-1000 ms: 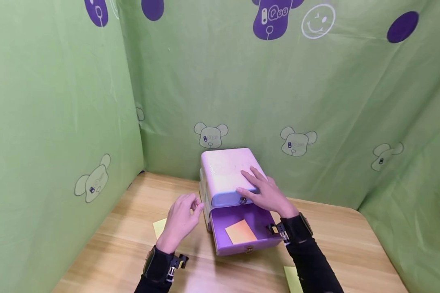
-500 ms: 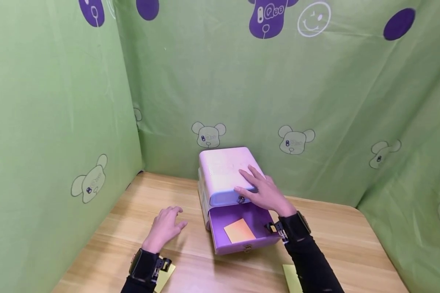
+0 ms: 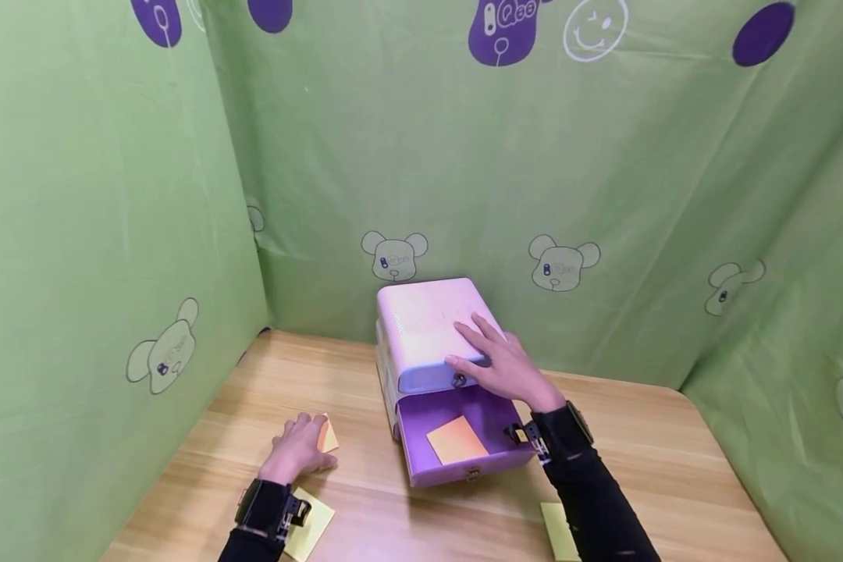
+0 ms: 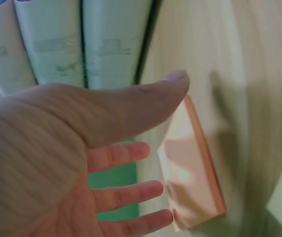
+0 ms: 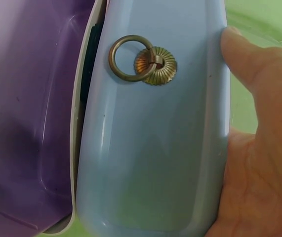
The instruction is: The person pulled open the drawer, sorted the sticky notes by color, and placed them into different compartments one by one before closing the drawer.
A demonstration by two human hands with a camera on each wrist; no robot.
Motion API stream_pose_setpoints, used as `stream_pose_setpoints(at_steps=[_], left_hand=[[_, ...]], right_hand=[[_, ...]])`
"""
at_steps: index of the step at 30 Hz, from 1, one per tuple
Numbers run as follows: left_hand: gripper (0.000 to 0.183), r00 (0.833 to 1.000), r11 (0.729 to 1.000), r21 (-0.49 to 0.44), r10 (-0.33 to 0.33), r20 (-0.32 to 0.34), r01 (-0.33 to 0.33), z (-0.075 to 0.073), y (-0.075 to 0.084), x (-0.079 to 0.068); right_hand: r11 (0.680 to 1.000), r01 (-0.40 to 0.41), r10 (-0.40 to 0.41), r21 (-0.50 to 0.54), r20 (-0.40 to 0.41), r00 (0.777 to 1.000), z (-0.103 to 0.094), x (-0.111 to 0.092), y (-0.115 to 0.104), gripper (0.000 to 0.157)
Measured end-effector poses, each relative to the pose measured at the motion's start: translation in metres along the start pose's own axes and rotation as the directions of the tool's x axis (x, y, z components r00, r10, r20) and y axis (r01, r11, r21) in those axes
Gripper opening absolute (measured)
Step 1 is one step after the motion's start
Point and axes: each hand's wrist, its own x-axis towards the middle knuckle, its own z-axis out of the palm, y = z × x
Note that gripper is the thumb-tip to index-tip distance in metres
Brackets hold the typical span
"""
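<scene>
Resting on the pink-and-blue drawer box [image 3: 421, 320] mid-frame: your right hand [image 3: 506, 367], fingers spread. Your left hand [image 3: 297, 453], fingers loosely extended, is beside the square orange paper pad [image 3: 330, 439], lower left; contact unclear.

Wood-grain tabletop [image 3: 646, 453], drawer cabinet [image 3: 425, 320], orange pad [image 3: 331, 439], yellow pad [image 3: 312, 528] near it, second yellow pad [image 3: 558, 532] well apart

Four notepads [image 3: 457, 439], one cabinet [image 3: 421, 320], two hands [image 3: 509, 368]
</scene>
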Motion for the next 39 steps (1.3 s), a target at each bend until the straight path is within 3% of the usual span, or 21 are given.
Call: stream_pose_setpoints(at_steps=[6, 13, 18, 27, 33, 39], left_hand=[[0.080, 0.999, 0.999, -0.013, 0.030, -0.021, -0.030, 0.007, -0.005, -0.001], [0.078, 0.998, 1.000, 0.009, -0.002, -0.064, 0.002, 0.010, -0.013, 0.000], [0.075, 0.997, 0.999, 0.026, 0.029, -0.067, -0.027, 0.012, -0.018, 0.005], [0.067, 0.986, 0.996, 0.050, 0.083, -0.147, -0.077, 0.019, -0.023, 0.007], [0.064, 0.973, 0.986, 0.131, 0.123, -0.193, -0.099, 0.023, -0.020, 0.008], [0.056, 0.954, 0.959, 0.261, 0.171, -0.244, -0.105, 0.025, -0.019, 0.011]], right_hand=[[1.000, -0.016, 0.016, -0.006, -0.001, 1.000, 0.001, -0.001, 0.000, 0.078], [1.000, -0.018, 0.018, 0.002, 0.007, 1.000, 0.003, 0.000, -0.002, 0.079], [1.000, -0.029, 0.029, -0.003, 0.005, 1.000, 0.003, 0.000, -0.001, 0.079], [1.000, -0.020, 0.020, -0.004, 0.004, 1.000, 0.002, -0.002, -0.001, 0.078], [1.000, -0.018, 0.018, -0.008, -0.003, 1.000, 0.003, -0.004, 0.002, 0.078], [1.000, -0.013, 0.013, 0.001, -0.008, 1.000, 0.001, -0.002, 0.001, 0.078]])
